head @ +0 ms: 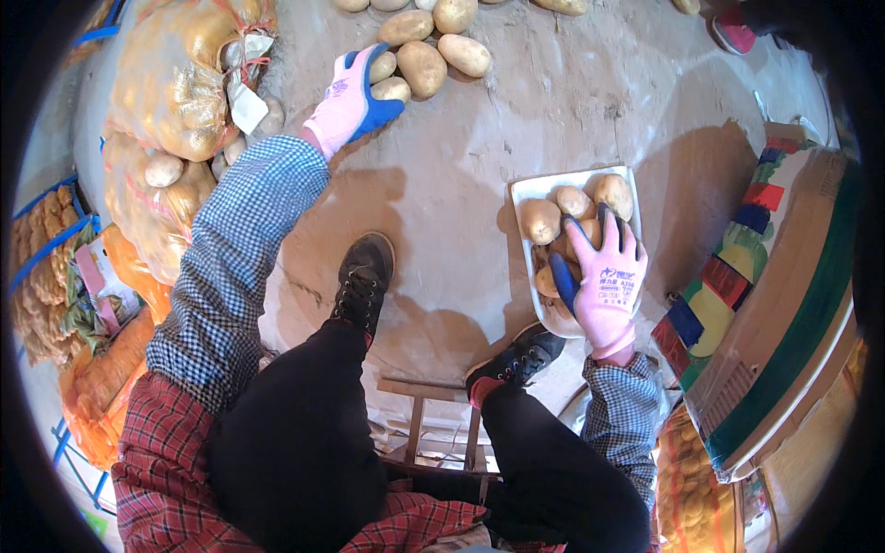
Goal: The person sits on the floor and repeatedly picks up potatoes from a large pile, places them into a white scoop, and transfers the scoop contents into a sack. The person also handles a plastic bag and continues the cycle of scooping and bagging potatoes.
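Both hands wear pink gloves with dark blue palms. My left hand (356,100) reaches to the potatoes on the floor at the upper middle, its fingers spread against a small potato (382,67) and another just below it. Beside them lie a larger round potato (422,70) and several more. At the right, my right hand (603,266) rests with fingers apart over a white tray (518,207) that holds several potatoes, such as a pale one (541,221) at its left side. The potatoes beneath that palm are partly hidden, so a grip there cannot be made out.
Filled mesh sacks of potatoes (166,83) stand at the left, one loose potato (164,170) on them. A large cardboard box (767,297) stands at the right, above another mesh sack (695,484). My shoes (363,283) are between the hands. Someone's pink shoe (734,33) shows at upper right.
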The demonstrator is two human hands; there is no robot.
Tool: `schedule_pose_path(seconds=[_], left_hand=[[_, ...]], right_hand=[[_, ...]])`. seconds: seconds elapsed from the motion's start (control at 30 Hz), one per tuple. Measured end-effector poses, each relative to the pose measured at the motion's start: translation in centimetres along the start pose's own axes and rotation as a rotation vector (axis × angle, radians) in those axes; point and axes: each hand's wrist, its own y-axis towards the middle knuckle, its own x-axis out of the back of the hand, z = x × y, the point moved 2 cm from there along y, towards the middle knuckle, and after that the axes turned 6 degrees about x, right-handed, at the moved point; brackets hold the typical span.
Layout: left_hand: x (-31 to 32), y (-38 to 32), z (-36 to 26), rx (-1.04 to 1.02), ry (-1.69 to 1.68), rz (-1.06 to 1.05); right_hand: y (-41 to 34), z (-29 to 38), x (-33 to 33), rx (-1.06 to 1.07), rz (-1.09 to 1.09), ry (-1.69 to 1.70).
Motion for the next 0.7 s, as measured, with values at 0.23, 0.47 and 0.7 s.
schedule_pose_path(seconds=[0.23,0.47,0.7], left_hand=[[-0.3,0.3,-2.5,0.094,0.274,0.137],[1.8,-4.7,-4.0,0.404,-1.058,0.602],[-2.4,-10.4,-10.2,0.173,-1.287,0.827]], right_hand=[[-0.1,0.0,-0.4,0.026,-0.015,-0.029],[-0.7,-0.2,-0.1,0.042,-0.049,-0.020],[-1.6,0.8,3.3,-0.053,-0.148,0.244]])
